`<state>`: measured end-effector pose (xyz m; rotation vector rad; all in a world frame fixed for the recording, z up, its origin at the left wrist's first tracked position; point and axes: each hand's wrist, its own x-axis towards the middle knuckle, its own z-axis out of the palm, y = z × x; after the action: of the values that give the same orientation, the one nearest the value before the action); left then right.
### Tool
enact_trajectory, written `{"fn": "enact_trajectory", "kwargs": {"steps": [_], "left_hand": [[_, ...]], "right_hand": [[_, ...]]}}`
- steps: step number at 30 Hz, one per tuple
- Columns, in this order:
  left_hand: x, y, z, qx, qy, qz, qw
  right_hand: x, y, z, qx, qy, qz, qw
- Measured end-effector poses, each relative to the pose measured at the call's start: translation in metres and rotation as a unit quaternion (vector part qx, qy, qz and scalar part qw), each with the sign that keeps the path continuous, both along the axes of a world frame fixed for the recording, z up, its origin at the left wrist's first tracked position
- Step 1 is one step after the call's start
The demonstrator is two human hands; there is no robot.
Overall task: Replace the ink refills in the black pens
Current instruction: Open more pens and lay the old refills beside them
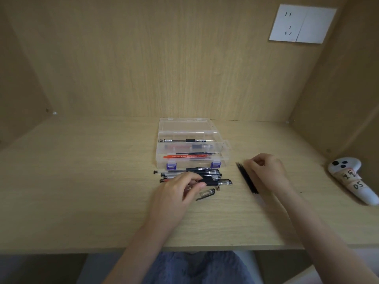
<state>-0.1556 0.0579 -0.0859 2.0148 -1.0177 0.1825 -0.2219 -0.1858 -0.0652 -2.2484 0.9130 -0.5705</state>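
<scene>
this looks like a study nook, in a home or a dorm. a light wooden desk top (82,181) sits between light wooden walls (164,58). there is a white wall socket plate (301,24), a clear plastic box (184,125) and a pile of black pens (211,173).

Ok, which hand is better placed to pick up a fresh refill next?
Right. The right hand is over the row of black refills, its fingers curled at their far end. The left hand is at the pile of black pens, apart from the refills.
</scene>
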Motion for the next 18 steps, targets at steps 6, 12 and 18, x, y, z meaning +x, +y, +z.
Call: {"fn": "enact_trajectory", "kwargs": {"steps": [6,12,18], "left_hand": [[0.001,-0.001,-0.001,-0.003,0.007,0.0,1.0],[0.001,-0.001,0.0,-0.01,0.012,0.001,1.0],[0.001,0.0,-0.001,-0.016,0.009,-0.003,1.0]], "right_hand": [[0.009,0.02,0.028,-0.049,-0.1,0.104,0.988],[0.054,0.049,0.033,-0.08,0.028,0.293,0.952],[0.075,0.051,0.015,-0.185,0.15,0.299,0.924]]}}
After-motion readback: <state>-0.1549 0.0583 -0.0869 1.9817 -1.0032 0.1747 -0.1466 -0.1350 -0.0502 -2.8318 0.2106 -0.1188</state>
